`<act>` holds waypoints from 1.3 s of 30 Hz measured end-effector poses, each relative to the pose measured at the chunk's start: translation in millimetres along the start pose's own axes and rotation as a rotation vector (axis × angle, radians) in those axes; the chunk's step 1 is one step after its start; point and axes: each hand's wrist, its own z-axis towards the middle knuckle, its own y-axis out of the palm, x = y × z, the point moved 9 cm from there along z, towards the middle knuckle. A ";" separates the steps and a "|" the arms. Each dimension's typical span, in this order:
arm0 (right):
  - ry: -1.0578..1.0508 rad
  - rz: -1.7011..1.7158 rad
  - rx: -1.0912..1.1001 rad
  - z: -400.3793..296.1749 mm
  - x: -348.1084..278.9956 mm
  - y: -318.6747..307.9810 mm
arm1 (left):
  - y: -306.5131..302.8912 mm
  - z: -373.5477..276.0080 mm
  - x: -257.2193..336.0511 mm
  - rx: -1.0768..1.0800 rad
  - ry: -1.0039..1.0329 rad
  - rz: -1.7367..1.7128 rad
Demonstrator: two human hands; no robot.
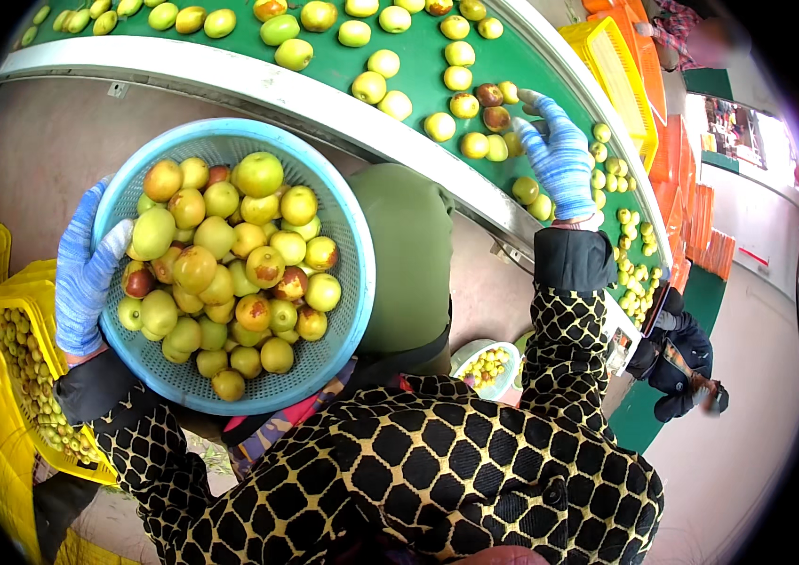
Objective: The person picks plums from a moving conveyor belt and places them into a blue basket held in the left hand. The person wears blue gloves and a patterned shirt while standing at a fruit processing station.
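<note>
My left hand [86, 275], in a blue-and-white knit glove, grips the left rim of a round blue plastic colander basket [365, 282]. Heaped inside are many yellow-green jujubes [214, 236], several with reddish-brown patches. The basket sits at my lap, left of my olive-green knee. Over the green conveyor belt [343, 63] reaches my right hand [558, 159], gloved alike, with fingers and thumb apart. Its fingertips are close to a few jujubes on the belt, among them a brown one [496, 119]; whether they touch any is unclear. No fruit shows in its grasp.
A pale metal rail [230, 70] edges the belt's near side. Yellow crates [25, 282] stand at left, one holding small fruit. Beyond the belt are a yellow crate [618, 78] and orange crates [668, 162]. Another basin [516, 360] of fruit stands low at right. Two other people are at right.
</note>
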 end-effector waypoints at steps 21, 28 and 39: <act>0.216 1.406 -0.346 15.0 -79.3 54.5 | -6.5 2.7 -3.2 0.032 -0.008 0.130; -0.354 0.044 -0.211 71.8 -144.3 90.0 | -4.8 3.5 3.0 0.016 0.016 0.235; -0.059 0.266 -0.285 106.7 -98.0 63.6 | -0.4 3.7 8.3 0.000 0.067 0.240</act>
